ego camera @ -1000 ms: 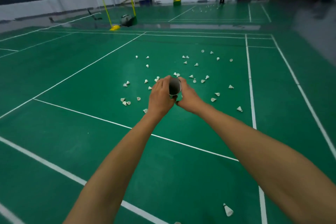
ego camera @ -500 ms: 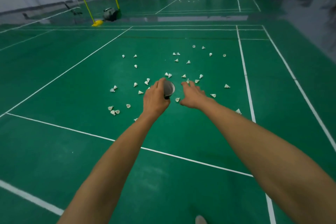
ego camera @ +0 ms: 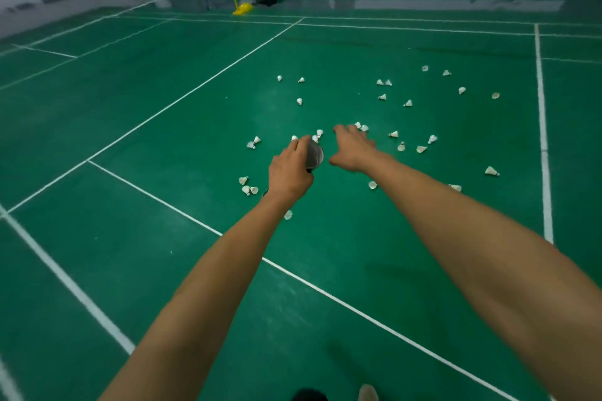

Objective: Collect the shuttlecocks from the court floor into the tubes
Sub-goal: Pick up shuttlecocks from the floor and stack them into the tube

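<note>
While my left hand [ego camera: 290, 172] grips the tube [ego camera: 314, 156], mouth up, my right hand [ego camera: 353, 150] reaches out, fingers spread, empty. The shuttlecocks [ego camera: 398, 146] lie scattered ahead on the court floor [ego camera: 163, 140]; I should pinch each by the cork, probably, and drop it in cork-first.

Tube [ego camera: 314, 156] — dark body, grey open mouth tilted toward the camera, gripped in left hand [ego camera: 289, 171]. Shuttlecocks [ego camera: 421, 149] — white, feathered, scattered loose across green court floor [ego camera: 182, 146], most on their sides, some paired.
</note>
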The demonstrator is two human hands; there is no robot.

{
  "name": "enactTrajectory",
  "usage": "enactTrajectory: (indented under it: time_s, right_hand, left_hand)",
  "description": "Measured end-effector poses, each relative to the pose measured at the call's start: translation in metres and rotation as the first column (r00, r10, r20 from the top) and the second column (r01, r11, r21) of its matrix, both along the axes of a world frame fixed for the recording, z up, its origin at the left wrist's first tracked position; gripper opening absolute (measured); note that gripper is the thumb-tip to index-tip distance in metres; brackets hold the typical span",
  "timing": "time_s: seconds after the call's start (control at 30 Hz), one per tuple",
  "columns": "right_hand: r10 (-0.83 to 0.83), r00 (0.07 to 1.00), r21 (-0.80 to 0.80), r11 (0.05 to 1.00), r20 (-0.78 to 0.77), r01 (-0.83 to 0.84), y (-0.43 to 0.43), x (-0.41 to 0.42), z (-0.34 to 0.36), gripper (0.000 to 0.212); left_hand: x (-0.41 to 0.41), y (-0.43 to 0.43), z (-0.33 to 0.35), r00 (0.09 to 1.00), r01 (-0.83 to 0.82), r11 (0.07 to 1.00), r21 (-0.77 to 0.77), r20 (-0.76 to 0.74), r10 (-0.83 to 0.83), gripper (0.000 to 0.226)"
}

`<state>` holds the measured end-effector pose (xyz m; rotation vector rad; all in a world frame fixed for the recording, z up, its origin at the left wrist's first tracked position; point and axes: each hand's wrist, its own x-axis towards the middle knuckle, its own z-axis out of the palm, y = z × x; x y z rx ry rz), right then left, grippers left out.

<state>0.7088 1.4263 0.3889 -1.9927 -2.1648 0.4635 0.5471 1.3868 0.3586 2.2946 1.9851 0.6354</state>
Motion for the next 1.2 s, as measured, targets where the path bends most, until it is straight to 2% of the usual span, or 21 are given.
enactTrajectory:
  time_s: [0.23, 0.43, 0.77, 0.87, 1.07, 1.2]
  right_hand:
    - [0.180, 0.983, -0.020, 0.984, 0.043, -0.179, 0.124, -0.106, -0.018, 0.070]
    - [0.252, 0.965, -0.002, 0.968, 0.074, -0.253, 0.235, -0.215, -0.030, 0.070]
    - [0.161, 0.984, -0.041, 0.987, 0.080, -0.158, 0.408, -0.344, -0.020, 0.070]
    - [0.126, 0.991, -0.053, 0.991, 0.054, -0.124, 0.464, -0.376, -0.018, 0.073]
    - [0.099, 0.995, -0.085, 0.992, 0.023, -0.096, 0.593, -0.453, -0.044, 0.070]
    - [0.081, 0.995, -0.109, 0.990, -0.053, -0.086, 0.696, -0.515, -0.067, 0.067]
  left_hand:
    - [-0.106, 0.105, -0.013, 0.979, -0.201, 0.979, -0.013, 0.041, 0.202, 0.074]
    - [-0.207, 0.223, -0.023, 0.971, -0.233, 0.973, -0.005, 0.047, 0.233, 0.074]
    - [-0.343, 0.415, 0.006, 0.980, -0.190, 0.982, -0.021, 0.057, 0.191, 0.082]
    - [-0.374, 0.467, 0.009, 0.992, -0.126, 0.992, -0.016, 0.009, 0.126, 0.082]
    - [-0.436, 0.591, -0.015, 0.995, -0.094, 0.995, -0.022, 0.022, 0.095, 0.082]
    - [-0.481, 0.688, -0.032, 0.994, -0.099, 0.993, -0.061, 0.046, 0.102, 0.083]
